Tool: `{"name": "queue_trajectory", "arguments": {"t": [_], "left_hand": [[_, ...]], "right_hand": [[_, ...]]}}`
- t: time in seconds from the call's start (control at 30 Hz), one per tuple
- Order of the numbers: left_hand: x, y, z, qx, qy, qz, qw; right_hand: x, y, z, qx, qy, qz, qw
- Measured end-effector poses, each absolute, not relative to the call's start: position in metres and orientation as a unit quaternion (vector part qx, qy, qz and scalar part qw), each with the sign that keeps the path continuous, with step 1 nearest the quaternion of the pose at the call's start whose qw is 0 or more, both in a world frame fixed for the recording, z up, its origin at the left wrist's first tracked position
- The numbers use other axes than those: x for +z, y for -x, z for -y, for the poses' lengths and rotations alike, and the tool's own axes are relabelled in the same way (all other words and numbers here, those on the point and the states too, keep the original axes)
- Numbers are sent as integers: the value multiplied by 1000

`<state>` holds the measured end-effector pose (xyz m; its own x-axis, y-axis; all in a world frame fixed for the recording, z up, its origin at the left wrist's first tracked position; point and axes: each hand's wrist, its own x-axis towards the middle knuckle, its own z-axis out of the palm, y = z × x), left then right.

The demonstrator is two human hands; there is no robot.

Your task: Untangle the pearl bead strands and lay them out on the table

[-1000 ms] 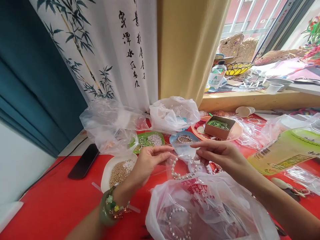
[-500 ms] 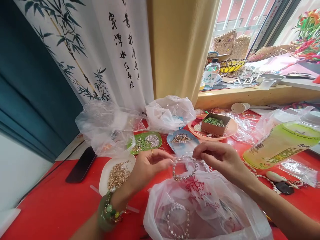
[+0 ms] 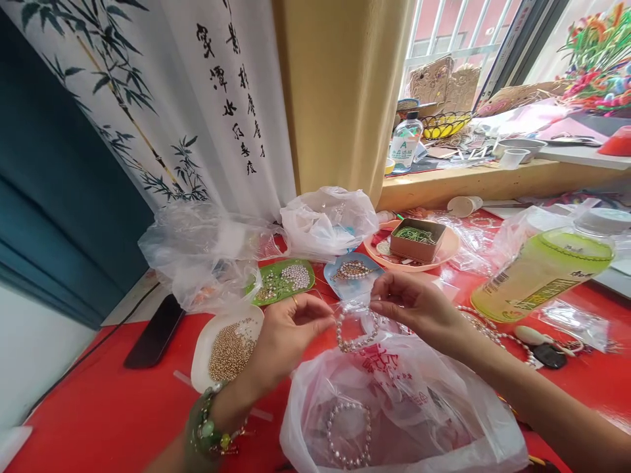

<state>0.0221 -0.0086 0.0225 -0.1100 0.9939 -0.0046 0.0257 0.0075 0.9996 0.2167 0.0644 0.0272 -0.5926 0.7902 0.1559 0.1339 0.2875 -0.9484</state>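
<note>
While held up between the two hands, displayed nearly face-on as a rounded loop with no marked long axis: beaded bracelet. Left hand: thumb and forefinger almost meeting, apparently on the left edge of a clear film. Right hand: thumb and forefinger likewise pinched, apparently on the film's opposite edge. Inside the film or merely behind it: impossible to tell for the bracelet. Left side of the loop just beside the left fingertips; upper right side just below the right fingertips; neither hand clearly nearer. Lower arc beneath both pinches, overlapping in view the printed far edge of a white bag; contact uncertain. Within that bag's mouth, well below both hands: second loop of beads. Just beside the left wrist: cream plate, heaped with gold beads. Beyond the hands, side by side: green plate and blue plate, each bearing small beads. Past the right hand, on the red table: pale green bottle.
</note>
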Motion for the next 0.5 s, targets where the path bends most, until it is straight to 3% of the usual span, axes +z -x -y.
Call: {"name": "queue_trajectory", "arguments": {"t": [0.2,0.37,0.5], "left_hand": [[32,-11,10,464,-506,-485,542],[43,3,16,239,-635,-489,548],[43,5,15,284,-642,-521,485]], "right_hand": [[36,-225,-56,530,328,725,292],[48,-241,-45,437,330,827,128],[50,-259,-57,317,404,836,193]]}}
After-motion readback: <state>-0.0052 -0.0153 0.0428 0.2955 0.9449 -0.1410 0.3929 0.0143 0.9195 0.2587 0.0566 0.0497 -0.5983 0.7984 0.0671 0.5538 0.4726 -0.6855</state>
